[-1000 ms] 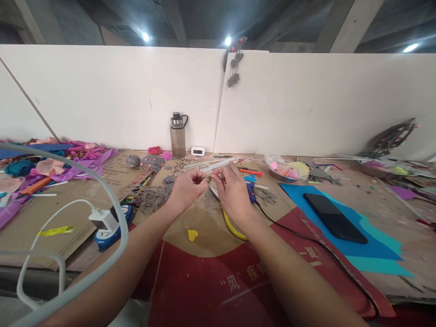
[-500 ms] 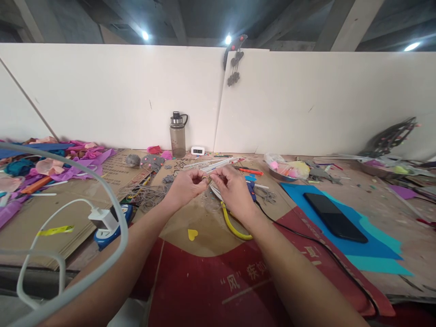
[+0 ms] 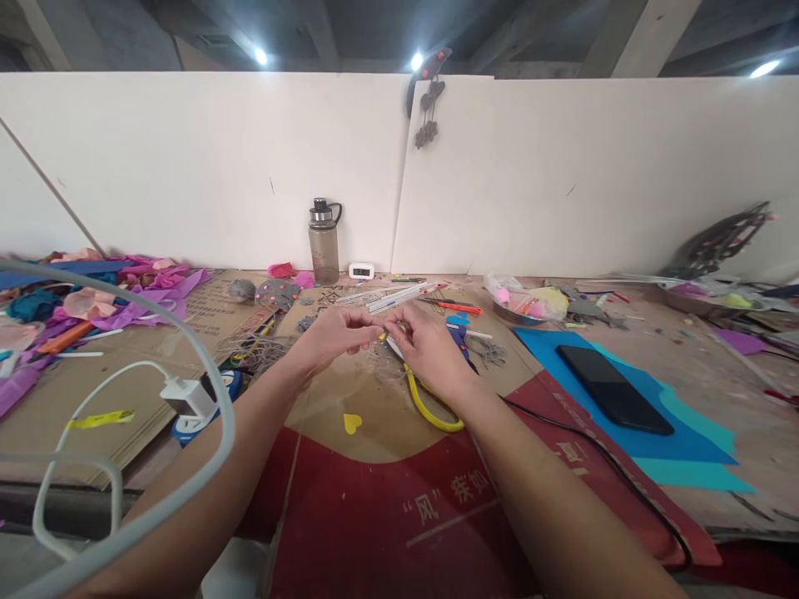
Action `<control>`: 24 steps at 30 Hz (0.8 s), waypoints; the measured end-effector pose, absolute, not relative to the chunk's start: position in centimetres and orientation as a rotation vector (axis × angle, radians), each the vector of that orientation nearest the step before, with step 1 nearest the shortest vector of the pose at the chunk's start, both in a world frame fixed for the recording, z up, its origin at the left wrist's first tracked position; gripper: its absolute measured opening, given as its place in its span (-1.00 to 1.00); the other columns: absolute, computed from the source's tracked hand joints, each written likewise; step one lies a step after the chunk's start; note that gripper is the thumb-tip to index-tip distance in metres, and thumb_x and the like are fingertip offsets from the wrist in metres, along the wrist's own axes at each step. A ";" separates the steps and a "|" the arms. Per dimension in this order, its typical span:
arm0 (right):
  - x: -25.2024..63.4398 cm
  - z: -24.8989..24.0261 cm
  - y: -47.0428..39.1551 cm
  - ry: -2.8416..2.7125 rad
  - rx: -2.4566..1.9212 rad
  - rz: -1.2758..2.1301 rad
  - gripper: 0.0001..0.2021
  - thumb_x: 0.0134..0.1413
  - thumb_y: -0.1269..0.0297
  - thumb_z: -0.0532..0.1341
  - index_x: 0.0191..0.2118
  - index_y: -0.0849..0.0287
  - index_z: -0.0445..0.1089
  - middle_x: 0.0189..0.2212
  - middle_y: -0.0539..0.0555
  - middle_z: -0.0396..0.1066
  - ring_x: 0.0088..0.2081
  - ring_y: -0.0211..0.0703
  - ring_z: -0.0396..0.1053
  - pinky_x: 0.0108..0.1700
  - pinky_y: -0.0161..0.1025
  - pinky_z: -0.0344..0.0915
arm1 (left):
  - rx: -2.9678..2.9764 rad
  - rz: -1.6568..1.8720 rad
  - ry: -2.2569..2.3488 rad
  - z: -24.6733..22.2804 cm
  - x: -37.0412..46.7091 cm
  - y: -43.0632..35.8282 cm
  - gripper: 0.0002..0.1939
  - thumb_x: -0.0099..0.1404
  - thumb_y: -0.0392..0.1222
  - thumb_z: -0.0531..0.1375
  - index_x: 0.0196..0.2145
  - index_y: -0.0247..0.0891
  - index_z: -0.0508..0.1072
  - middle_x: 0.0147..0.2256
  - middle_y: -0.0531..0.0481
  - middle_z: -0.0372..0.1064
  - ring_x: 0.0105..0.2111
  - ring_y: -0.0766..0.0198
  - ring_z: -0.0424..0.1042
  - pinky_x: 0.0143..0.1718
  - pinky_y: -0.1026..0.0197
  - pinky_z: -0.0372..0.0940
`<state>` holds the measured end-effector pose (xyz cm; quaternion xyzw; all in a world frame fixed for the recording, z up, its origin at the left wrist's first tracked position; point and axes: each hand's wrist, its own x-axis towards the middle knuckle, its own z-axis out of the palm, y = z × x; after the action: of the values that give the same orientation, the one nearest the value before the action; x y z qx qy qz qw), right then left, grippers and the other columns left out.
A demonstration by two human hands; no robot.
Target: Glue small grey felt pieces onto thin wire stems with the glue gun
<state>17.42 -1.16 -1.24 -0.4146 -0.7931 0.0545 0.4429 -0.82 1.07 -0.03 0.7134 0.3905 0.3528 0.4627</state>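
Note:
My left hand [image 3: 337, 339] and my right hand [image 3: 425, 345] meet over the cardboard, fingertips pinched together. Between them shows a tiny yellow piece [image 3: 383, 335]; most of it is hidden by the fingers, so its shape is unclear. Under my right hand lie scissors with yellow handles [image 3: 430, 412], their blades partly covered. A yellow heart cutout [image 3: 353, 423] rests flat on the cardboard sheet [image 3: 325, 441], nearer to me. Just beyond my right hand is a blue glue gun [image 3: 459, 337], partly hidden, beside a tangle of grey yarn [image 3: 491, 351].
A phone [image 3: 615, 389] lies on blue sheets [image 3: 680, 445] at right. A bottle [image 3: 324, 241] and small digital clock [image 3: 361, 271] stand by the white board. An orange cutter [image 3: 460, 308] lies behind my hands. A white cable [image 3: 218, 399] loops across the left foreground.
My hands stay together at nearly the same spot. The left fingers have straightened somewhat, and the yellow piece shows a little more clearly. The camera view has shifted slightly.

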 end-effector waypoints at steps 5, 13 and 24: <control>16.9 -1.3 -1.6 -2.063 -1.027 0.043 -0.90 0.21 0.39 0.05 -0.32 0.16 0.27 -0.30 0.13 0.31 -0.26 -0.10 0.28 -0.18 -0.16 0.20 | 1.874 0.861 1.059 -0.6 -0.9 1.6 -0.82 0.05 -0.12 0.22 -0.49 -0.30 0.46 -0.55 0.10 0.27 -0.54 0.43 0.16 -0.52 0.33 0.03; 16.5 -1.7 -1.9 -1.886 -1.046 0.139 -0.94 0.18 0.39 0.07 -0.30 0.15 0.26 -0.32 0.10 0.34 -0.27 -0.13 0.28 -0.24 -0.21 0.20 | 1.889 1.037 1.157 -0.3 -0.3 1.2 -0.86 0.03 -0.17 0.20 -0.54 -0.31 0.47 -0.57 0.11 0.29 -0.52 0.40 0.19 -0.46 0.32 0.07; 14.7 -2.4 -2.0 -1.453 -1.095 0.611 -0.87 0.04 0.23 0.17 -0.43 0.16 0.32 -0.50 -0.02 0.36 -0.46 -0.24 0.24 -0.35 -0.26 0.17 | 1.499 1.402 1.060 -1.6 1.4 0.9 -0.93 0.06 -0.23 0.20 -0.52 -0.27 0.40 -0.65 0.16 0.22 -0.64 0.45 0.12 -0.56 0.32 0.05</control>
<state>14.74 -2.03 -2.40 -0.4672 -0.6200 0.2607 0.5739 1.39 0.91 -1.55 0.5935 0.4196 0.5554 0.4040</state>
